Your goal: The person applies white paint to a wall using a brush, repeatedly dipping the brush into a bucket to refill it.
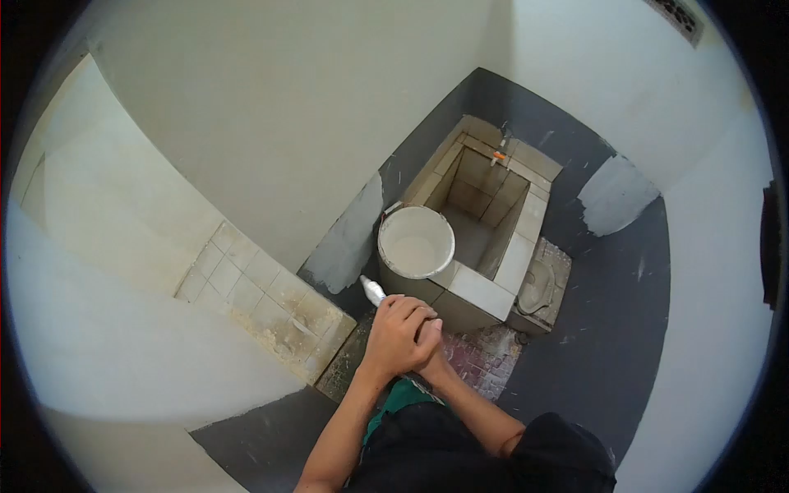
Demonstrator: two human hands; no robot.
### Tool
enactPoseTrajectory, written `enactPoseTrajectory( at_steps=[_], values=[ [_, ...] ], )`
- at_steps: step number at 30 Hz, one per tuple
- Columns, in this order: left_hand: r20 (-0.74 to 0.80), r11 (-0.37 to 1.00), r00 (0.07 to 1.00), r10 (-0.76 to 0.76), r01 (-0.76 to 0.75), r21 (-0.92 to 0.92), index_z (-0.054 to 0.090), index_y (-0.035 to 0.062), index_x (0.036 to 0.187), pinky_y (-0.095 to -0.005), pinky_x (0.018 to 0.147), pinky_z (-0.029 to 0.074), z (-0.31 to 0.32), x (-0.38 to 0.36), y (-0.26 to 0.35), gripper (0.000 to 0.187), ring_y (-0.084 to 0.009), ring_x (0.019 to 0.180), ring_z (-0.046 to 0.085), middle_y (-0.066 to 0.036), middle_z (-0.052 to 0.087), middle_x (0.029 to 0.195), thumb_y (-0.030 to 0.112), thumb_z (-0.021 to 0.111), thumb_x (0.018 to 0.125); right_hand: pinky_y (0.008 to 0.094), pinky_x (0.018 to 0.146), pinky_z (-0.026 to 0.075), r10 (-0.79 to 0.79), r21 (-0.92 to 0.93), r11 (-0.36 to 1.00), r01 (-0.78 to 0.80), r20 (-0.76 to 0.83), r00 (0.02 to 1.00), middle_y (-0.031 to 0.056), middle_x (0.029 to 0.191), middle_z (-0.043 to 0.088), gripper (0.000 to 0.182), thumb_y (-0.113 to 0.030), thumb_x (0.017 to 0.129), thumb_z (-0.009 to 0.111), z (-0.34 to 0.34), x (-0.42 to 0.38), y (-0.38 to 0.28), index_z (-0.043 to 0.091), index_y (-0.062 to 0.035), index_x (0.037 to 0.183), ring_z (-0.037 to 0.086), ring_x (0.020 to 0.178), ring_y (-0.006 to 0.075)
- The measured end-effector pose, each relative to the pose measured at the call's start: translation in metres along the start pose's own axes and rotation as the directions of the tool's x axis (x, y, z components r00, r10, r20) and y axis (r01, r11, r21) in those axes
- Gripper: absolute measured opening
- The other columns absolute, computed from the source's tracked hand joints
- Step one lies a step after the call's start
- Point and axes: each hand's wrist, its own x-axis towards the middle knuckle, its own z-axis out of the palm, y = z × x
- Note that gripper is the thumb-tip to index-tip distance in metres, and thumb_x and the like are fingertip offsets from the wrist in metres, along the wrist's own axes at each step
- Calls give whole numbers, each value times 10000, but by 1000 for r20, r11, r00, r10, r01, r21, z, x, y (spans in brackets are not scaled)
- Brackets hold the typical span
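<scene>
A tiled water basin [485, 222] fills the far corner of the floor, with a squat toilet [544, 283] just beside it. A white bucket [416, 242] sits on the basin's near corner. Below it, both hands meet: the left hand [399, 333] wraps over the right hand [427, 333], together gripping a white tool handle [373, 289]. This looks like readying the tool; the next move calls for a firm grip toward the bucket.

White bucket [415, 242], beige tiled basin [481, 292], dark grey lower walls [612, 329].
</scene>
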Motion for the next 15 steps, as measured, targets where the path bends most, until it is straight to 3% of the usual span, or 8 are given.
enactPoseTrajectory(
  at_steps=[5,12,15],
  values=[
    [39,997,998,58,-56,-53,694,43,901,-452,1008,450,20,9,-18,160,-268,986,655,-88,689,960,185,697,829,451,860,497,48,107,994,-38,-92,995,178,1119,641,375,-143,826,737,-20,10,-11,630,2,1156,623,1063,357],
    [124,997,992,32,-23,-73,696,48,967,-460,1041,436,37,15,-34,194,-279,1087,647,-91,701,1037,203,698,850,457,876,494,95,30,995,-93,-107,990,198,1142,635,409,-165,842,724,-17,14,6,618,10,1195,616,1085,372],
    [154,997,988,31,-20,-73,698,34,1025,-469,1068,424,44,17,-49,244,-320,1175,614,-134,680,1155,222,687,870,465,881,492,110,-32,993,-113,-89,990,205,1168,635,431,-178,847,720,-9,18,26,614,13,1220,613,1096,379]
  ],
)
